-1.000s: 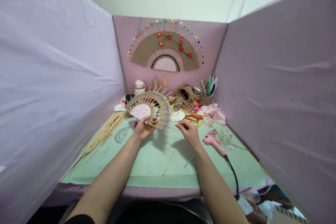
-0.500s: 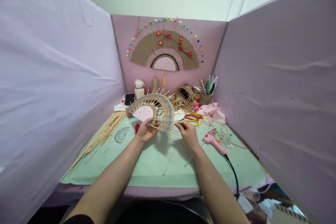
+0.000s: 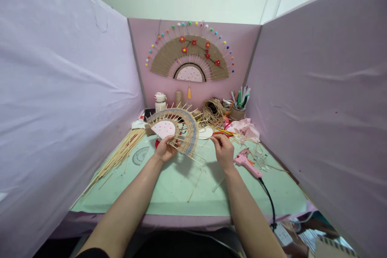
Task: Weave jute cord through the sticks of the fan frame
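My left hand is closed on the lower inner edge of a half-round fan woven of brown and grey-blue twine over thin sticks. The fan is tilted above the table, with its bare stick ends jutting out around the rim. At its centre is a half-disc of pale pink dotted cloth. To the right of the fan, apart from its woven band, my right hand is closed in a pinch by the stick ends; what its fingertips hold is too fine to make out.
A pink glue gun with a black cord lies right of my right hand. Bamboo sticks and a protractor lie at left. Behind are a twine coil, a bottle and a tool pot. A finished fan hangs on the back panel.
My right hand has moved right, away from the fan's edge, still pinched. The fan and my left hand have shifted slightly left.
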`<state>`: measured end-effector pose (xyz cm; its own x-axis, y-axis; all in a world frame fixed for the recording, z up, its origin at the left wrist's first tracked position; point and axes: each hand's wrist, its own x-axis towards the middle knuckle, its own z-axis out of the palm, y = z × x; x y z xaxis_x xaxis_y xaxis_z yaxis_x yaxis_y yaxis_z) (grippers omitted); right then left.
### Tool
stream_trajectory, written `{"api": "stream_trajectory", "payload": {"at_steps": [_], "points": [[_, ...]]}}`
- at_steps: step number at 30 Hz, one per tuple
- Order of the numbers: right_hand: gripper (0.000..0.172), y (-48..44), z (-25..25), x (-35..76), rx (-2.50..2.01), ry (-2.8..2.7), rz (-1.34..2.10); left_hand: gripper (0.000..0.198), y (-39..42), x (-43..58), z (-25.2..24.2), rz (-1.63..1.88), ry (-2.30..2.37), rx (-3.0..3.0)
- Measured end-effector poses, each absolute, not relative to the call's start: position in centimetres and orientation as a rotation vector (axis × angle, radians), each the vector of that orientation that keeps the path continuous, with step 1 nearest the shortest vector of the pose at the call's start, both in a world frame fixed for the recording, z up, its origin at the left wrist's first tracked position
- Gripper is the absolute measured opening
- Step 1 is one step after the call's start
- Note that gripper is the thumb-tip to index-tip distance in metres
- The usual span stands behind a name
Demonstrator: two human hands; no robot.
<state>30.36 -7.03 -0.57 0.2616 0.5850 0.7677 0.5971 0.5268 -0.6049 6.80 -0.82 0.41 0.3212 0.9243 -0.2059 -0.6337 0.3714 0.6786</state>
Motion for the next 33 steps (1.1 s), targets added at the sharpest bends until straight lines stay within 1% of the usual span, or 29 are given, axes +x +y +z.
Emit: {"api": "stream_trajectory", "payload": {"at_steps": [3,5,8,12,15,18,25,30,33], "points": [[0.017,-7.1,-0.4,30.3,-1.084,-1.423,-0.012,0.013,-0.7,6.7,0.5,1.098,0.658,0.551],[0.017,-7.2,-0.3,30.2,-1.077,-1.442,0.048,0.012,-0.7,6.6,0.6,1.093,0.671,0.565],[0.019,-7.2,-0.1,30.2,-1.09,-1.413,0.275,0.01,-0.8,6.4,0.9,1.096,0.678,0.584],[0.027,-7.1,0.1,30.5,-1.061,-1.314,0.661,0.013,-0.9,6.2,1.0,1.104,0.67,0.591],[0.029,-7.1,0.3,30.5,-1.04,-1.306,0.831,0.017,-0.9,6.2,0.8,1.08,0.67,0.601],[0.029,-7.1,0.1,30.3,-1.046,-1.317,0.855,0.018,-1.0,6.3,0.6,1.041,0.652,0.633],[0.029,-6.9,-0.4,29.4,-1.056,-1.312,0.78,0.023,-1.6,6.9,0.4,0.926,0.567,0.67],[0.026,-7.1,0.0,29.5,-1.066,-1.261,0.703,0.025,-1.9,7.0,0.8,0.97,0.559,0.669],[0.024,-7.3,0.3,29.4,-1.022,-1.253,0.687,0.025,-1.9,6.8,0.9,0.94,0.559,0.663]]}}
